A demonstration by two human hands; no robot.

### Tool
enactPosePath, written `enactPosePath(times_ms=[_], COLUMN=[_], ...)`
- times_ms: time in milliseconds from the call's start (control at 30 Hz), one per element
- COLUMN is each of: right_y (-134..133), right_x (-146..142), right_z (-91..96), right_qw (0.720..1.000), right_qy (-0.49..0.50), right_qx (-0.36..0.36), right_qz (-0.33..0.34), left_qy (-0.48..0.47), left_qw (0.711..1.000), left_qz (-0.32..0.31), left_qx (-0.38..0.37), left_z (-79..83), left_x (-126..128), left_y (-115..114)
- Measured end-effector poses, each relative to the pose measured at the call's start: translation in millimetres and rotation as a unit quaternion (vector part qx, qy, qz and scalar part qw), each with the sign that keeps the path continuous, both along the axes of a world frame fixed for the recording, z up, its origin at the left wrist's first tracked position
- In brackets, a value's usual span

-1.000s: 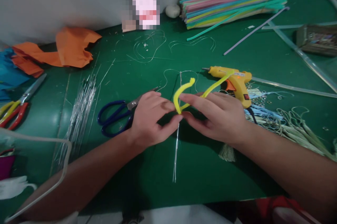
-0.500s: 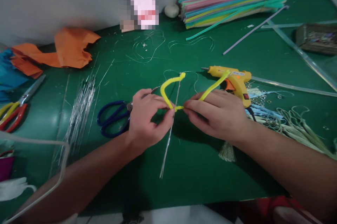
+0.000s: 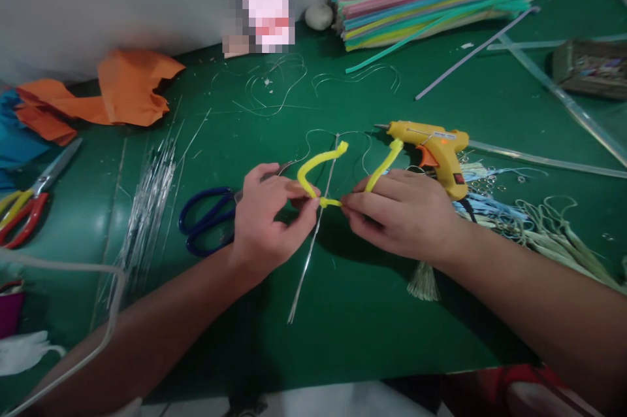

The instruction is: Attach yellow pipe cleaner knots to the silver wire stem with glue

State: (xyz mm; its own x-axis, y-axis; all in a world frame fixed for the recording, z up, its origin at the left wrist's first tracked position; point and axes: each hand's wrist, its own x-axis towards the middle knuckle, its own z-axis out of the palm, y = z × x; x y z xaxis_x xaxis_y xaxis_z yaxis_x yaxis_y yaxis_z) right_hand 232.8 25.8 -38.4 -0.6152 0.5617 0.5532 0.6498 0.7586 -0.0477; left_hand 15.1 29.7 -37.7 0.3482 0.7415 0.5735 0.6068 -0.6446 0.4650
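Between my hands is a yellow pipe cleaner (image 3: 309, 168), bent so that both ends rise and curve above my fingers. My left hand (image 3: 274, 214) pinches it where it meets a twisted silver wire (image 3: 307, 266), which slants down toward me with split lower ends. My right hand (image 3: 401, 211) is closed on the other side of the bend, fingertips on the pipe cleaner. Dark blue-handled scissors (image 3: 206, 224) lie beside my left hand, their blades partly hidden by it. Just beyond my right hand is a yellow glue gun (image 3: 434, 142).
A bundle of coloured pipe cleaners (image 3: 435, 8) lies at the back. Silver wires (image 3: 149, 208), red-and-yellow-handled scissors (image 3: 29, 214) and orange cloth (image 3: 134, 87) are on the left. Tassels (image 3: 563, 240), small metal rings (image 3: 490, 182) and clear glue sticks (image 3: 563, 97) occupy the right of the green table (image 3: 367, 338).
The right end of the pipe cleaner has bent inward to the left and stands more upright. The silver wire's lower end has swung slightly left. My left hand has shifted a little left.
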Motion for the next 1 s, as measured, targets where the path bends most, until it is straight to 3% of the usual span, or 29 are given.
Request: enactPosePath(times_ms=[667,1000], right_y=[1.7,-3.2], right_x=[3.6,0.5], right_z=[1.1,2.2], right_qw=[0.998,0.993], right_qy=[-0.057,-0.049], right_qx=[-0.036,0.045], right_qz=[-0.018,-0.096], left_qy=[-0.007,0.012], left_qw=[1.000,1.000], left_qz=[0.017,-0.018], left_qx=[-0.005,-0.003], left_z=[0.5,0.2], left_x=[2.2,3.2], left_y=[2.2,3.4])
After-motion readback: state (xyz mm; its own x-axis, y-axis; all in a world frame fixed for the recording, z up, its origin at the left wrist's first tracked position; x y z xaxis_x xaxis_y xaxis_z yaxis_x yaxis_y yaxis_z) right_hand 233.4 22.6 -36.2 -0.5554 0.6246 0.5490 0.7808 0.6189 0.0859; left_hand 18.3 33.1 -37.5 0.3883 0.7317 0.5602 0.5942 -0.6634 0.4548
